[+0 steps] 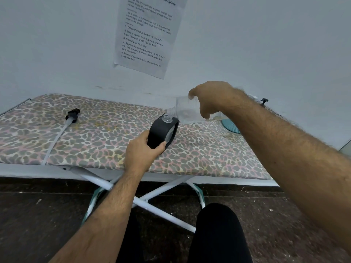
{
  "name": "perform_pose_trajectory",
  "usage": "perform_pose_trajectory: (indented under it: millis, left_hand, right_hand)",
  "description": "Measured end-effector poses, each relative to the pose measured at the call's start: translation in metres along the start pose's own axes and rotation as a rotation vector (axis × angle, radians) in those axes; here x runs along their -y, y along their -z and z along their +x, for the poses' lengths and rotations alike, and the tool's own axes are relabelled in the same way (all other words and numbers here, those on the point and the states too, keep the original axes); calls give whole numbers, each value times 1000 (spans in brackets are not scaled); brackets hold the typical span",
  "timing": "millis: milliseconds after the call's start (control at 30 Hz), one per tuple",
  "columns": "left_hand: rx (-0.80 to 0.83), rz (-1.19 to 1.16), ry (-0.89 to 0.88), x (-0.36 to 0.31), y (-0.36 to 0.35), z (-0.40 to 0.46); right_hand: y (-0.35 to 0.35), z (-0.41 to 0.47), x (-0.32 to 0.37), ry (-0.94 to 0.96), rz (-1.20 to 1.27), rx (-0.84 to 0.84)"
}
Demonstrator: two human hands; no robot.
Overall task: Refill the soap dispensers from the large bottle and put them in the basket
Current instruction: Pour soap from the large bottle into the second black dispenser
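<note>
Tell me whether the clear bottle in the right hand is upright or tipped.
Tipped. The right hand holds the clear bottle nearly on its side, its uncapped neck angled down at the open mouth of the black dispenser.

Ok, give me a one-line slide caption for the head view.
Right hand tips the clear bottle mouth-to-mouth into the black dispenser held by the left hand.

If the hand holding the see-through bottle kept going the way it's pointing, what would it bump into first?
Probably the black dispenser. The right hand tips the clear bottle down and leftward, its mouth right at the dispenser's open neck, which the left hand steadies. Depth is hard to judge.
</note>
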State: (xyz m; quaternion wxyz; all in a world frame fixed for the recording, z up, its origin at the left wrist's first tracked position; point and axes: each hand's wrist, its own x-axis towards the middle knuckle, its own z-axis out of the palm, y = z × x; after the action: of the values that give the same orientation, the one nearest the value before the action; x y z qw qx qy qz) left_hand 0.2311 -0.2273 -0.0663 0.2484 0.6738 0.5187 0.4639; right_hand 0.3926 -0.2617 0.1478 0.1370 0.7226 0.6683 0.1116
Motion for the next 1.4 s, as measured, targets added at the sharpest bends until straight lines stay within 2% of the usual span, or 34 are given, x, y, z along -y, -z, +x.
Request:
perform_pose_trajectory:
  millis: [1400]
  left_hand:
    - [12,-10,13,-2,3,-1]
  right_hand:
    - [8,0,4,-6,-61,20]
